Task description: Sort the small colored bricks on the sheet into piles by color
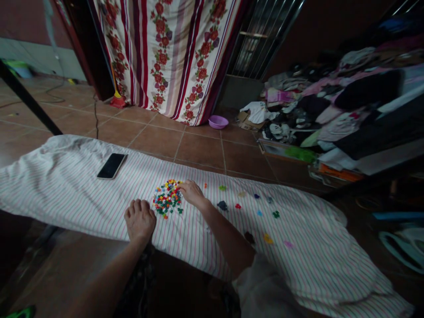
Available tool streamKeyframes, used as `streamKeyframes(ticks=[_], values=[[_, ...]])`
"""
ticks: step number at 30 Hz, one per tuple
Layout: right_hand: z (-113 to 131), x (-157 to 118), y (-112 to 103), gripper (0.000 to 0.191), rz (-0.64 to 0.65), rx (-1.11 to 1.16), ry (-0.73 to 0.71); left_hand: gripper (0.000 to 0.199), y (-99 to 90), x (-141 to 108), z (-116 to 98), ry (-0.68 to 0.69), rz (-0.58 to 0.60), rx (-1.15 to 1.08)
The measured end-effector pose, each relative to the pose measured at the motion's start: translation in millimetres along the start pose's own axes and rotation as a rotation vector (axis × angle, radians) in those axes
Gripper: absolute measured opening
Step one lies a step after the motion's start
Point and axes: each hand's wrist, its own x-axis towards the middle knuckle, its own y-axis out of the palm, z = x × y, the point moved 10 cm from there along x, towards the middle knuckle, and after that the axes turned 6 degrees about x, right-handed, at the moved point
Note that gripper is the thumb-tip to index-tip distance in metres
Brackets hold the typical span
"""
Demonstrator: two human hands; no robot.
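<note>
In the middle of the frame, the pile of small pieces (167, 198) mixes red, orange, yellow, green, white and pale blue. Right of it sit single-colour groups: a lime-green cluster (222, 188), a dark slate cluster (222, 205), a red cluster (238, 206), a dark-green cluster (276, 214), a yellow cluster (268, 239) and a pink cluster (289, 244). The cloth (318, 260) beneath is white with thin pink and grey-green stripes. Left of centre, the smartphone (111, 166) has a black screen and pale edge. At top centre, the curtain (172, 53) carries maroon and mauve stripes and red roses on white. The basin (218, 123) is purple, the floor tiles (202, 145) reddish brown.
</note>
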Motion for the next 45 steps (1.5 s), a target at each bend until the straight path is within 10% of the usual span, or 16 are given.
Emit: streamKeyframes(ticks=[29, 45], values=[[12.9, 11.9, -0.5, 0.020, -0.126, 0.057, 0.080, 0.028, 1.0, -0.6, 0.7, 0.009, -0.050, 0.006], [-25.5, 0.9, -1.5, 0.012, -0.261, 0.301, 0.158, 0.026, 0.6, 0.2, 0.7, 0.004, -0.041, 0.028]])
